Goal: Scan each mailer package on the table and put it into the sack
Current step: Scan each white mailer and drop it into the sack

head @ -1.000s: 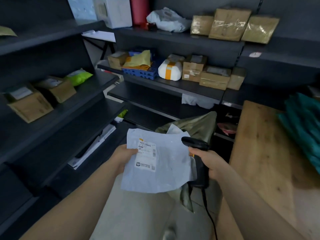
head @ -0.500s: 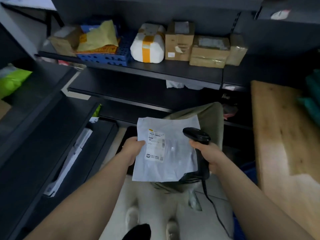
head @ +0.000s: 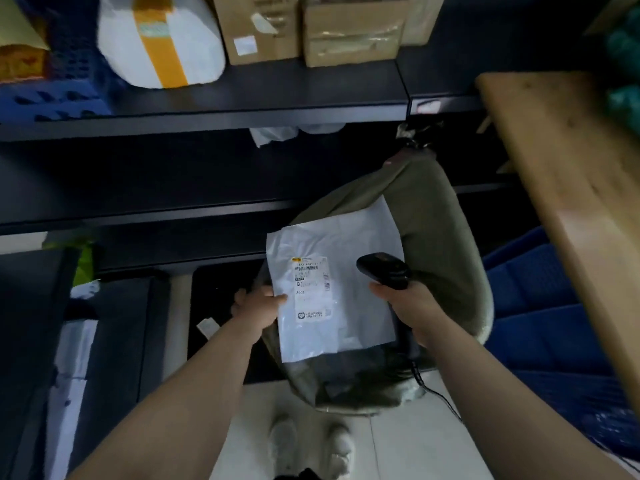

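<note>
A flat white mailer with a printed label faces up, held over the open mouth of an olive-green sack that stands on the floor. My left hand grips the mailer's left edge, thumb on top. My right hand grips a black handheld scanner at the mailer's right edge, its head lying over the mailer's right side. The scanner's cable trails down to the floor. The sack's inside looks dark under the mailer.
Dark shelves run across the back with cardboard boxes, a white parcel with a yellow band and a blue crate. A wooden table stands at right above a blue crate. My shoes show on the pale floor.
My view has tilted down and closer to the sack. Both hands have carried the mailer and scanner down over the sack's mouth. The grips are unchanged.
</note>
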`<state>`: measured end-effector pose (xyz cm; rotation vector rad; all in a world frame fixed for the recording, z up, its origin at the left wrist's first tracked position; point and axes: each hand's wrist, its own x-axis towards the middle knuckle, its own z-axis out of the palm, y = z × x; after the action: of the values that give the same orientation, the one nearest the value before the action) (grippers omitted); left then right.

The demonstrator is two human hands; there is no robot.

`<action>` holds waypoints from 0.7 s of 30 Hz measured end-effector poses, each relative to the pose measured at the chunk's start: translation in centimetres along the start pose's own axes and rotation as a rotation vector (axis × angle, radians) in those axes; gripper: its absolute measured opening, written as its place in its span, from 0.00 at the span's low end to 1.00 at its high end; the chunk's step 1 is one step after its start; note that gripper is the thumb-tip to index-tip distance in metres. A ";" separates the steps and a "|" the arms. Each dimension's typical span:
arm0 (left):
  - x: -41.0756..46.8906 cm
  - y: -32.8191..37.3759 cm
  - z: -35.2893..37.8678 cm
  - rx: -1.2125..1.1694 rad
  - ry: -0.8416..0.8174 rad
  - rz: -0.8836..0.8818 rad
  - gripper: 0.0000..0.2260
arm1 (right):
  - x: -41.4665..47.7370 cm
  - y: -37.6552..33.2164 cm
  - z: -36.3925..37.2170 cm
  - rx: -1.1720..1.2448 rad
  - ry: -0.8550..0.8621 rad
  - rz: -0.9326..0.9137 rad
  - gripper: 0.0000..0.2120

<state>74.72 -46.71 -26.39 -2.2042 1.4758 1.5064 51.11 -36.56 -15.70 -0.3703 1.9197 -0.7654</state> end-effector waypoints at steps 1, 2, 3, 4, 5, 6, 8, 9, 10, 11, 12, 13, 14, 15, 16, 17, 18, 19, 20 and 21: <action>1.5 -0.5 0.6 0.019 -0.002 -0.022 0.20 | 0.9 0.5 0.4 -0.031 0.013 0.007 0.14; 1.6 -0.4 0.8 0.020 -0.011 -0.037 0.19 | 1.8 1.0 0.8 -0.063 0.020 0.020 0.14; 1.8 -0.4 1.0 -0.004 -0.037 -0.039 0.18 | 2.5 1.6 1.1 -0.094 0.022 0.040 0.13; 2.4 -0.7 1.5 -0.071 -0.061 -0.034 0.18 | 3.2 2.4 1.3 -0.115 0.020 0.064 0.13; 2.6 -0.8 2.0 -0.160 -0.076 -0.010 0.17 | 3.7 3.0 1.5 -0.123 0.016 0.085 0.13; 2.7 -0.9 2.3 -0.232 -0.076 0.006 0.15 | 4.1 3.6 1.6 -0.123 0.011 0.105 0.14; 2.6 -1.2 2.8 -0.306 0.032 0.058 0.12 | 4.6 4.6 1.9 -0.139 -0.004 0.142 0.16; 2.1 -1.2 2.8 -0.311 0.108 0.107 0.10 | 4.7 4.9 2.0 -0.150 -0.010 0.160 0.17; 1.7 -1.3 2.6 -0.311 0.174 0.166 0.08 | 4.7 5.2 2.1 -0.156 -0.017 0.177 0.18; 1.1 -1.4 2.4 -0.316 0.222 0.220 0.08 | 4.7 5.4 2.3 -0.157 -0.022 0.188 0.18; 0.7 -1.6 2.1 -0.334 0.264 0.259 0.08 | 4.7 5.6 2.5 -0.153 -0.022 0.195 0.19; 0.2 -1.8 1.8 -0.362 0.291 0.279 0.09 | 4.5 5.7 2.6 -0.150 -0.023 0.196 0.19; -0.3 -1.9 1.3 -0.392 0.318 0.304 0.10 | 4.4 5.7 2.7 -0.148 -0.023 0.197 0.20; -1.0 -2.0 0.8 -0.408 0.342 0.329 0.11 | 4.1 5.6 2.9 -0.148 -0.024 0.193 0.20; -1.5 -2.3 0.4 -0.405 0.369 0.351 0.11 | 3.9 5.6 3.0 -0.150 -0.025 0.191 0.21; -1.9 -2.7 0.1 -0.386 0.394 0.363 0.11 | 3.6 5.3 3.1 -0.151 -0.029 0.185 0.21; -2.2 -3.2 -0.1 -0.358 0.410 0.365 0.12 | 3.2 5.1 3.1 -0.149 -0.033 0.181 0.22; -2.5 -3.8 -0.3 -0.324 0.406 0.358 0.13 | 2.7 4.9 3.1 -0.146 -0.037 0.171 0.22; -2.9 -4.2 -0.4 -0.278 0.378 0.343 0.14 | 2.1 4.6 3.0 -0.145 -0.036 0.161 0.22; -3.4 -4.5 -0.5 -0.226 0.335 0.322 0.15 | 1.4 4.3 2.8 -0.142 -0.032 0.143 0.22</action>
<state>78.21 -42.42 -25.43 -2.5510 1.9262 1.5083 53.28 -35.08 -20.33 -0.3260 1.9528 -0.5284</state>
